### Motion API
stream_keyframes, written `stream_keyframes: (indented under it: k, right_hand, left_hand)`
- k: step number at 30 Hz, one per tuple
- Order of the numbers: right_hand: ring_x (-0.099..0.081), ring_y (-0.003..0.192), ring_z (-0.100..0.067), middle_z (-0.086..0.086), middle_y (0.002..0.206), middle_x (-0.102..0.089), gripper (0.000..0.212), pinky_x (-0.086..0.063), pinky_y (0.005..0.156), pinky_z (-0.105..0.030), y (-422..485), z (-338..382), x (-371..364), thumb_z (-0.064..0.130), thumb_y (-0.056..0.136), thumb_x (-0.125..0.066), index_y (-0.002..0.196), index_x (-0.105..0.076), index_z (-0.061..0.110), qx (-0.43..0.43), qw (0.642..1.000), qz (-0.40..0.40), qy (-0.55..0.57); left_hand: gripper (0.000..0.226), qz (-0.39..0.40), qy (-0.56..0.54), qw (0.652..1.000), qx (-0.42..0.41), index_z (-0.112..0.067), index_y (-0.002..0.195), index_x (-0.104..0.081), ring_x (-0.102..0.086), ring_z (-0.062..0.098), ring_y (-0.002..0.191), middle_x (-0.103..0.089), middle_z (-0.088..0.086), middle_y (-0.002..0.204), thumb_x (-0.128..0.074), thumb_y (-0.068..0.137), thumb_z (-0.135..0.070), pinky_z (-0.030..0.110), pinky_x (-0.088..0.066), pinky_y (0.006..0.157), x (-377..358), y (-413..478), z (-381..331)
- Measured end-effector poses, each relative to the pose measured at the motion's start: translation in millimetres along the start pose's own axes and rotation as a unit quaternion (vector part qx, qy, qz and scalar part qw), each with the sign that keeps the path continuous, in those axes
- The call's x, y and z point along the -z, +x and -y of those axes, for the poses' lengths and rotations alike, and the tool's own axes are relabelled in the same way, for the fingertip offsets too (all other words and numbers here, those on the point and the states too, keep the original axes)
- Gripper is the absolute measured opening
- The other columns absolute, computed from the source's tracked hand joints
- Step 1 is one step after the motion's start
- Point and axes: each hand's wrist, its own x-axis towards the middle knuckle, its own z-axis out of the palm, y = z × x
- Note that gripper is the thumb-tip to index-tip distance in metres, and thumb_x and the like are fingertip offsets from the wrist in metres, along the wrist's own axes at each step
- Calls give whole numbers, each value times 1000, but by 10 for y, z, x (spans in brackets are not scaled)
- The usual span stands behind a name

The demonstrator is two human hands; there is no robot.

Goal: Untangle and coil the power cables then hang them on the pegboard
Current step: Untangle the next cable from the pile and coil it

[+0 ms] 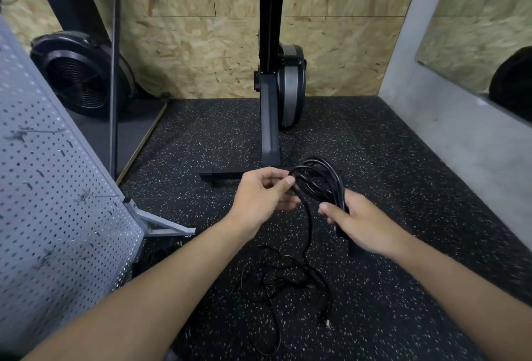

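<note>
A black power cable (pixel 319 179) is partly wound into loops held up between both hands. My left hand (pixel 264 193) pinches the loops on their left side. My right hand (pixel 357 222) grips the bundle on its right side, with a dark plug end sticking out below the fingers. A strand drops from the coil to a loose tangle of black cables (pixel 288 280) lying on the floor below. The grey pegboard (pixel 51 202) stands at the left on a metal foot, with a few hooks on it and no cable.
The floor is black speckled rubber (pixel 403 288). An upright black exercise machine (pixel 273 87) stands straight ahead, its base bar just beyond my hands. A second fan-wheel machine (pixel 80 76) is at the back left. A grey concrete wall (pixel 449 119) with a mirror runs along the right.
</note>
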Motion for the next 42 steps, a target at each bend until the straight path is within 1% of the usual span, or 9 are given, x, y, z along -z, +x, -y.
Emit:
stream_keyframes:
  k: [6,9,13,16,20,28,35,38,42]
  right_hand:
    - [-59,124,-3,21,131,-66,35,-45,114,-43,19,-13,-189,45,104,-55,139,-53,44,29,999,-2,16]
    - [-70,104,-5,13,109,-73,22,-52,105,-48,42,-11,-288,42,103,-58,126,-58,44,19,998,4,52]
    - [-70,86,-12,4,86,-70,6,-54,97,-49,50,56,-252,35,106,-54,105,-60,34,-1,998,-40,54]
    - [-71,81,-16,1,81,-69,16,-55,99,-53,47,104,-153,30,107,-54,110,-65,20,-14,987,-71,141]
    - [-66,77,-18,1,79,-64,20,-56,100,-56,36,199,-7,20,107,-56,119,-65,6,-12,937,-88,337]
    - [-54,67,-13,2,75,-56,18,-60,70,-35,11,225,206,17,108,-52,117,-62,5,-12,886,-82,457]
    - [-56,58,-11,-3,79,-55,16,-59,69,-39,84,29,432,21,110,-51,118,-59,9,-77,936,-185,289]
    - [-70,73,-15,0,92,-66,19,-59,83,-44,34,-44,436,35,110,-46,123,-58,26,-87,985,-136,59]
    - [-65,105,-17,1,125,-69,45,-50,85,-30,9,-66,257,53,109,-37,147,-47,32,-74,987,-20,-140]
  left_hand:
    - [14,-36,-119,991,57,7,111,-66,-78,27,74,-74,22,98,-63,100,-2,35,-66,68,-102,-47,-41]
    - [11,-29,-119,991,45,4,108,-64,-79,28,76,-69,25,104,-62,101,-4,35,-67,70,-97,-39,-37]
    - [17,-4,34,998,-47,-3,102,-62,-78,32,75,-71,20,102,-62,105,-20,40,-65,69,5,-15,-13]
    - [14,32,117,992,-30,-14,108,-63,-79,26,83,-77,4,96,-56,107,-26,47,-58,90,47,24,76]
    - [28,245,290,925,12,-24,118,-66,-70,10,109,-74,-7,112,-60,99,-5,41,-54,105,84,9,342]
    - [11,306,319,896,-21,-22,110,-57,-68,10,112,-74,-4,118,-66,103,-25,42,-52,105,13,-9,470]
    - [13,240,392,886,-59,-28,96,-62,-71,20,83,-77,-6,88,-61,104,-38,37,-54,79,68,40,270]
    - [14,192,365,902,-124,-18,97,-67,-69,11,66,-72,-3,85,-66,103,-30,29,-55,68,7,-6,205]
    - [13,133,356,884,-271,-17,95,-71,-61,6,83,-67,-12,89,-79,92,-26,18,-48,75,-63,-41,145]
